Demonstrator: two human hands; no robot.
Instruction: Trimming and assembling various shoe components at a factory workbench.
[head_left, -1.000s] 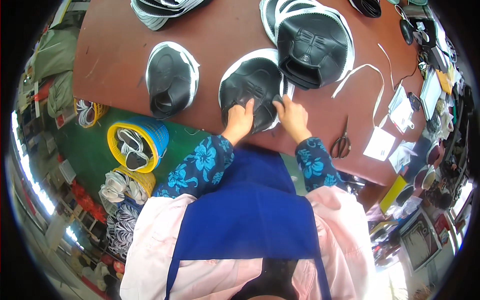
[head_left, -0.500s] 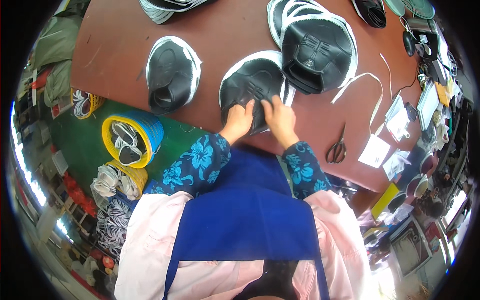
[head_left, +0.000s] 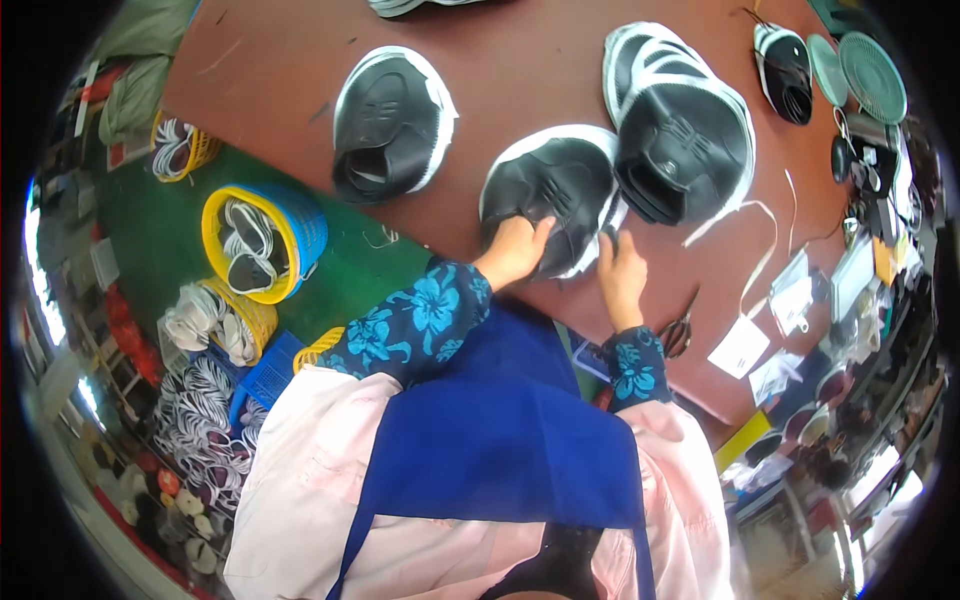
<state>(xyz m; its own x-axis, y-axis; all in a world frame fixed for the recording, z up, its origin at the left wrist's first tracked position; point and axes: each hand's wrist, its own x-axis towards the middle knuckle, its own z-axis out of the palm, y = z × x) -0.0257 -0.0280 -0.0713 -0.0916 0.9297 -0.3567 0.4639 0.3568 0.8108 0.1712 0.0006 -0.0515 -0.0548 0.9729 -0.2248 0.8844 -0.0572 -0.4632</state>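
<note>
A black shoe upper with a white stitched edge lies near the front edge of the brown table. My left hand is closed on its near left side, thumb on top and fingers over the collar. Just off its right edge, my right hand has its fingertips together around a small dark bit that I cannot make out. A stack of similar black shoe uppers touches the far right of the held one. Another single shoe upper lies to the left.
Scissors lie right of my right hand, partly hidden by the sleeve. Beyond them are a white strip and a white card. A blue-yellow basket of shoe parts stands at left. A dark shoe sits far right.
My right hand has come off the upper and moved right and nearer to me. My left hand stays on the upper. The whole view has shifted, showing more of the table's right side.
</note>
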